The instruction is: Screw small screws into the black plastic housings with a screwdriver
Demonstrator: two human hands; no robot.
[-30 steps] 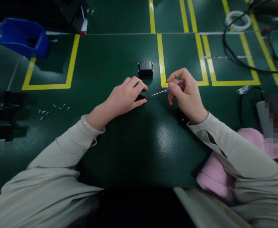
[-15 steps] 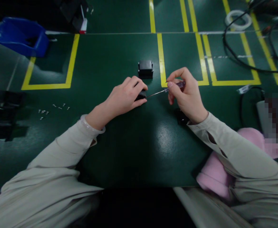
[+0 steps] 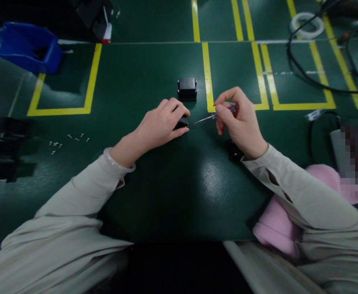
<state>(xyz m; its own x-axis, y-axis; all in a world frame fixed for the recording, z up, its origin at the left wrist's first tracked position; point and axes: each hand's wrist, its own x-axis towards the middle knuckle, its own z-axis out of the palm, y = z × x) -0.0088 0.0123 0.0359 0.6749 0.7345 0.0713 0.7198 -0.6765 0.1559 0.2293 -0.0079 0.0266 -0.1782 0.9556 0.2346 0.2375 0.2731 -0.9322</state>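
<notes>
Your left hand point(image 3: 163, 122) is holding the block point(image 3: 183, 122) on the table point(image 3: 163, 196), fingers arching over it and thumb lying along its near side — apparently bracing it against turning. Your right hand point(image 3: 239, 122) is pinching the screwdriver point(image 3: 213, 116) by its handle; the shaft is slanting to the block's right end, probably keeping the tip aligned there. Whether the tip is seating is too small to tell. A second block point(image 3: 187, 89) is standing just beyond. Loose screws point(image 3: 55, 144) are lying to the left, likely for easy reach. The green surface is reflecting overhead light; yellow tape point(image 3: 59, 111) is marking bays — a blue bin point(image 3: 25, 47) is occupying one, and a cable point(image 3: 298, 67) is looping at far right.
</notes>
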